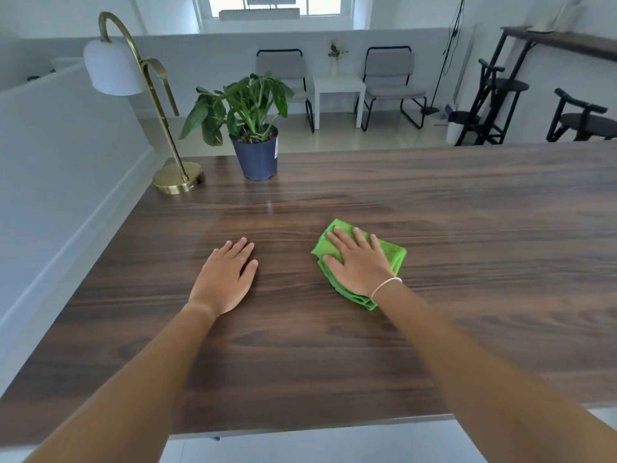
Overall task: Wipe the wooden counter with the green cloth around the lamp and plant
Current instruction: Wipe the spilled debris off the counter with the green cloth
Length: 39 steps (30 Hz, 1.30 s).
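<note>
A folded green cloth (395, 253) lies on the dark wooden counter (467, 228), right of centre. My right hand (359, 262) presses flat on top of it, fingers spread, a thin white bracelet at the wrist. My left hand (225, 279) rests palm down on the bare wood to the left of the cloth, holding nothing. At the far left corner stands a brass lamp (177, 178) with a white shade. Beside it, to the right, is a leafy plant in a dark blue pot (257, 157).
A white wall (66, 182) borders the counter's left side. Beyond the far edge, lower down, are two grey chairs (390, 81), a small white table (339, 90) and black stools (500, 95). The counter's near edge runs below my forearms.
</note>
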Available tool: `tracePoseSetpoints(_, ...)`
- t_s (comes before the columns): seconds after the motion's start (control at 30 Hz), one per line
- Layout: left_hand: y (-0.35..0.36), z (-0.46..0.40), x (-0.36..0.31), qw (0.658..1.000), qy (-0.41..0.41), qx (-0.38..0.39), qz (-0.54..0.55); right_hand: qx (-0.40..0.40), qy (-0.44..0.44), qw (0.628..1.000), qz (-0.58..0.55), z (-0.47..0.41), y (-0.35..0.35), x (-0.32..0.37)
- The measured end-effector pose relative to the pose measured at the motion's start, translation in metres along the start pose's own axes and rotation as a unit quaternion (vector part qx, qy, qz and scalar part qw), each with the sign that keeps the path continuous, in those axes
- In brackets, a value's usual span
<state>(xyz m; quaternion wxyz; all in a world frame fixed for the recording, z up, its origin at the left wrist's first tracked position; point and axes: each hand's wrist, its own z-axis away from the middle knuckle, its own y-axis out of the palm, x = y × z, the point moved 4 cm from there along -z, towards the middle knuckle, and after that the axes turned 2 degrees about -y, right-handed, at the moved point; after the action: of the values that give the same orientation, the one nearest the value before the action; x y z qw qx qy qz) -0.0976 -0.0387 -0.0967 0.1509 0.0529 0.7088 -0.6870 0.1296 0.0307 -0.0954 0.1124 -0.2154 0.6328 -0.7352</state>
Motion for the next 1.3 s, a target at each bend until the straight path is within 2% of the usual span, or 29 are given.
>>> tracePoseSetpoints(0.13, 0.0, 0.001, 0.0, 1.0, -0.001, 0.007, -0.001, -0.008, -0.113, 0.994, 0.006, 0.035, 0.006, 0.014)
tracePoseSetpoints(0.23, -0.001, 0.002, -0.001, 1.0, -0.001, 0.005, 0.002, -0.007, -0.14, 0.99, 0.002, 0.057, 0.002, -0.009)
tracePoseSetpoints(0.47, 0.001, 0.0, 0.002, 1.0, 0.002, -0.008, 0.003, -0.009, -0.003, 1.0, -0.003, 0.021, -0.01, -0.069)
tracePoseSetpoints(0.63, 0.006, 0.001, -0.001, 1.0, 0.004, -0.018, 0.017, -0.002, 0.034, 0.999, 0.003, -0.021, -0.011, -0.05)
tracePoseSetpoints(0.77, 0.002, 0.002, -0.009, 1.0, 0.018, -0.002, 0.019, 0.003, -0.029, 1.0, -0.003, -0.022, -0.003, -0.006)
tracePoseSetpoints(0.83, -0.017, 0.019, 0.01, 0.998, -0.041, -0.037, 0.018, 0.001, -0.147, 0.989, 0.002, -0.018, -0.006, 0.034)
tracePoseSetpoints(0.93, -0.013, 0.013, 0.011, 1.0, -0.025, -0.013, 0.013, 0.001, -0.203, 0.979, 0.009, 0.013, -0.002, 0.021)
tracePoseSetpoints(1.03, -0.006, 0.006, -0.004, 1.0, -0.012, 0.002, 0.018, 0.005, -0.173, 0.985, 0.011, 0.036, -0.002, -0.029)
tracePoseSetpoints(1.13, -0.005, 0.003, -0.002, 1.0, -0.013, 0.0, 0.019, -0.007, -0.098, 0.995, -0.009, 0.025, -0.009, -0.063)
tracePoseSetpoints(1.3, -0.016, -0.003, 0.01, 0.997, -0.018, -0.019, 0.079, -0.01, 0.02, 1.0, 0.015, -0.014, -0.011, -0.074)
